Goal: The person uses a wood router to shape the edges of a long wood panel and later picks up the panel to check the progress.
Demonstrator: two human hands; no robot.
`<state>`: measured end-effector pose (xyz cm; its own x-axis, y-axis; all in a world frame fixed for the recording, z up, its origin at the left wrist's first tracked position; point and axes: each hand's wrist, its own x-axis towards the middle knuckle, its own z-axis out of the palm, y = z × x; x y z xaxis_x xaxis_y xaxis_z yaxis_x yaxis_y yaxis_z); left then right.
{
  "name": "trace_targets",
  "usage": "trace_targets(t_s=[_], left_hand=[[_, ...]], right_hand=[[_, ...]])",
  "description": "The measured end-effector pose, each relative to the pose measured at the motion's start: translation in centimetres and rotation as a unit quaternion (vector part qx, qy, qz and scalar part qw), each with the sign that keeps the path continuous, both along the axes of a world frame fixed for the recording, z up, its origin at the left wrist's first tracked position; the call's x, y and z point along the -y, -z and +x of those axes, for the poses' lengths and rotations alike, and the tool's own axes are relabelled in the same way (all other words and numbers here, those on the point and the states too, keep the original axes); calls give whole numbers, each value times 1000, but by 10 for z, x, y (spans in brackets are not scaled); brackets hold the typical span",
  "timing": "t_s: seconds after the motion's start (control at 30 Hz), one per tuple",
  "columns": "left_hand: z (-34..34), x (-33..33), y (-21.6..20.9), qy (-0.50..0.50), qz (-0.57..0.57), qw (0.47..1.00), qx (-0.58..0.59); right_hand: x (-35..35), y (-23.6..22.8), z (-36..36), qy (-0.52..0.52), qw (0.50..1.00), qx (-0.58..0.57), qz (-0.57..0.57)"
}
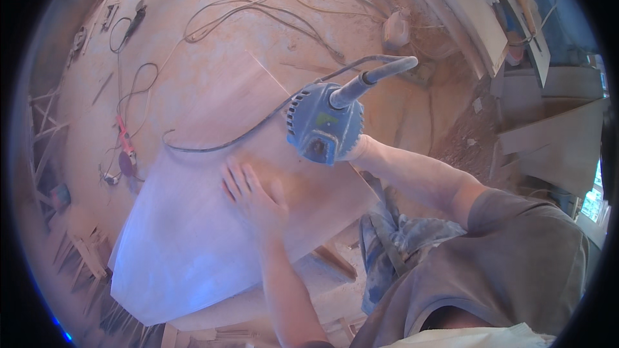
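Note:
A large pale wooden board [187,245] lies in front of me, its surface dusty. My left hand [255,196] rests on it palm down, fingers stretched out and holding nothing. Over the board's right part is a blue, dust-covered power tool [325,122] with a round vented housing. A grey stub and a black cord come off its top. My right hand [360,148] grips the tool from the right; most of its fingers are hidden behind the housing. The tool's underside is also hidden, so I cannot tell whether it touches the board.
The tool's black cord [225,148] trails across the board. More cables [251,6] loop over the dusty floor. A red angle grinder [125,138] lies to the left. Wood sheets [471,13] lean at the far right, with offcuts [558,135] below. Scrap sticks [87,251] pile at the lower left.

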<state>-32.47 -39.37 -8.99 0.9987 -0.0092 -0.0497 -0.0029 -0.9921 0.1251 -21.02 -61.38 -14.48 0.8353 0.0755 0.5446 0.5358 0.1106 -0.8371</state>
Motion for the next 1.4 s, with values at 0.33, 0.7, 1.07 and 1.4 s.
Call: trace_targets(t_s=[0.33,0.7,1.07,1.4], left_hand=[[157,-62,30,-45,52,994,79],[172,-72,23,-53,-16,997,50],[174,-69,19,-71,-43,996,30],[173,-72,22,-65,-66,995,31]], right_hand=[[-37,5,57,-9,983,-128,134],[-65,2,119,-1,992,-120,34],[-106,-20,244,91,976,-182,-74],[19,-9,219,224,853,-437,-179]])
